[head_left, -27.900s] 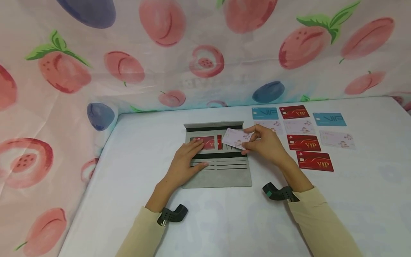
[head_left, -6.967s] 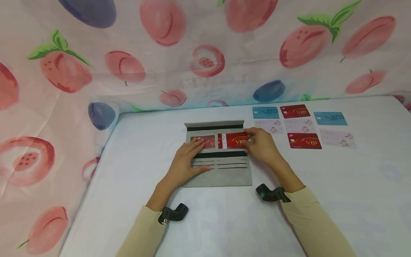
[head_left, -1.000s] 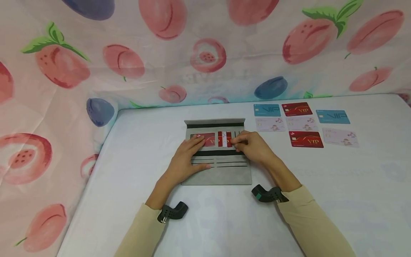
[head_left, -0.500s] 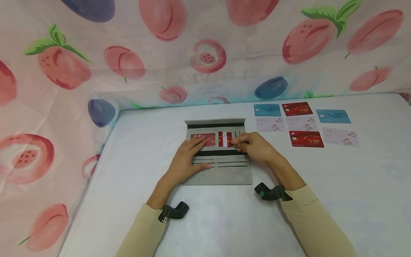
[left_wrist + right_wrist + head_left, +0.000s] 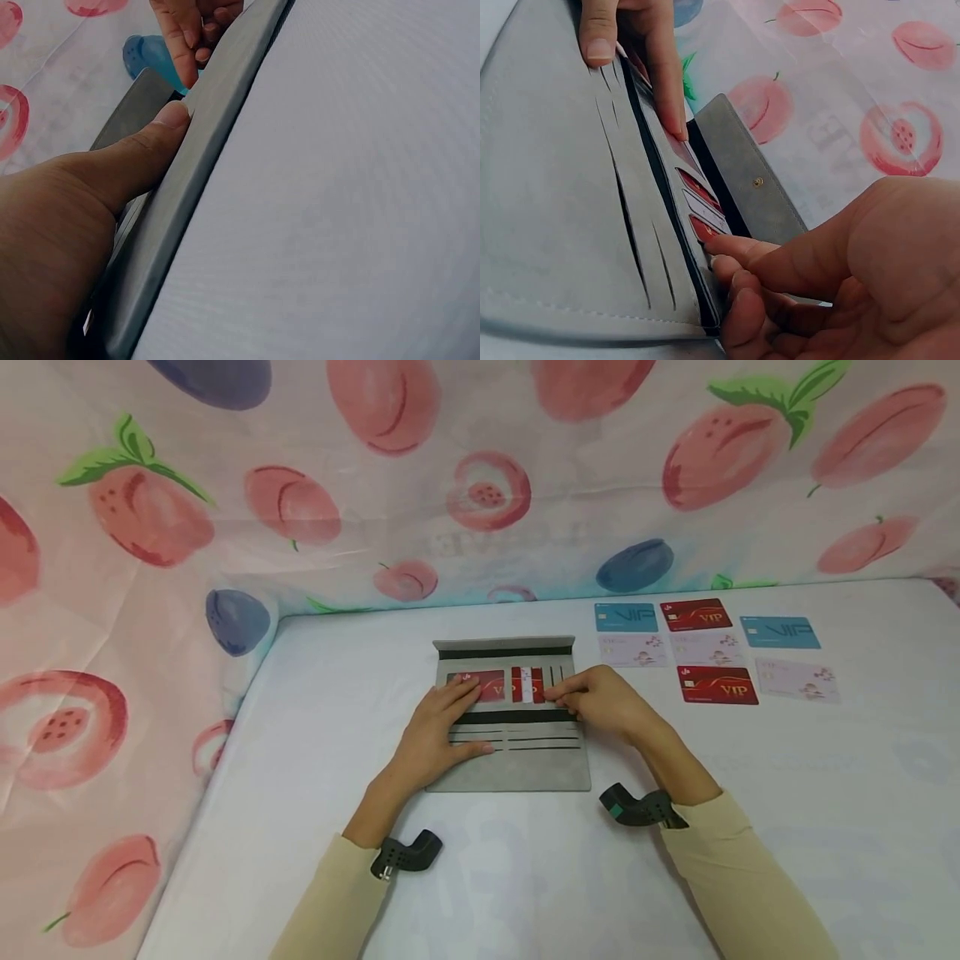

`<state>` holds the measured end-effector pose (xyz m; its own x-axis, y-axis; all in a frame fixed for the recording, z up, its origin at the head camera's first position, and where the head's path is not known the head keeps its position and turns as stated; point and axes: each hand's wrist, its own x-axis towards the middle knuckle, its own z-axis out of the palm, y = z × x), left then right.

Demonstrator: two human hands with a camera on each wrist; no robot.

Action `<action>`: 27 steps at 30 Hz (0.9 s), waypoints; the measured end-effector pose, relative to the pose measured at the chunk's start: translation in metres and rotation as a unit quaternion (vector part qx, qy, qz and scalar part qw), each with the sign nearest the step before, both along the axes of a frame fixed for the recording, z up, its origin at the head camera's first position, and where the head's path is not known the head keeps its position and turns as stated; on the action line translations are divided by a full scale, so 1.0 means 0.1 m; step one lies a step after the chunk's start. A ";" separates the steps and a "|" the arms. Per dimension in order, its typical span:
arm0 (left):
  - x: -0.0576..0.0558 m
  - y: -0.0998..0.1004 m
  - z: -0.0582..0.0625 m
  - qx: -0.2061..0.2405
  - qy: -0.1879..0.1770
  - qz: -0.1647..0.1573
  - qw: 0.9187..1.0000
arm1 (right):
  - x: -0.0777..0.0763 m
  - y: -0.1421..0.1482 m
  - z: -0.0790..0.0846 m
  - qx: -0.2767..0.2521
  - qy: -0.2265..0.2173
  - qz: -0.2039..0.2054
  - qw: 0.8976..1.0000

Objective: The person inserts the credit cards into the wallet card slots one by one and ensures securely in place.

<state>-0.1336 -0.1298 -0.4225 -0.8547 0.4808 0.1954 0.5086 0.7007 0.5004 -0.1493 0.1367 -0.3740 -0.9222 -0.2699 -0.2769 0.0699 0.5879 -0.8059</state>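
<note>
A grey wallet [image 5: 510, 772] lies unfolded on the white tabletop with its flap raised at the far side. My left hand [image 5: 429, 735] rests spread on its left half, fingers over a red card [image 5: 491, 686] in a wide pocket and thumb on the near panel. The upper right slots show a red strip, a white strip and the end of a red VIP card [image 5: 537, 685]. My right hand [image 5: 603, 702] has its fingers bent in, thumb and index at that card's exposed edge. The right wrist view shows a fingertip [image 5: 714, 244] against the red end.
To the right lie loose cards: two blue ones, including a blue card [image 5: 780, 632], a red card [image 5: 717, 685], another red card [image 5: 696, 615] and several pale pink cards, including a pink card [image 5: 798, 681]. A fruit-print cloth [image 5: 360, 502] hangs behind and along the left.
Seven seconds ago the red VIP card stuck out over the right slots; now only its end shows. Over the last second my right fingertips have shifted slightly right; the left hand stays put.
</note>
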 end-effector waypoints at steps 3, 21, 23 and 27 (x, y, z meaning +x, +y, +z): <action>-0.01 0.01 0.00 -0.001 0.003 -0.003 1.000 | 0.00 0.00 0.00 0.002 0.002 0.000 1.000; 0.00 0.02 -0.01 0.002 -0.004 0.008 1.000 | 0.01 0.02 -0.03 -0.069 -0.036 0.023 0.997; 0.00 0.02 -0.01 0.000 -0.007 0.010 1.000 | 0.02 0.02 -0.03 -0.079 -0.048 0.022 0.995; 0.00 0.02 0.01 0.000 -0.013 0.009 1.000 | 0.02 0.00 -0.01 -0.090 -0.066 0.011 0.994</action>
<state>-0.1336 -0.1280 -0.4213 -0.8682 0.4650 0.1732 0.4827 0.7103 0.5124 -0.1470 0.1369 -0.3750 -0.8744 -0.3462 -0.3400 0.1702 0.4373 -0.8831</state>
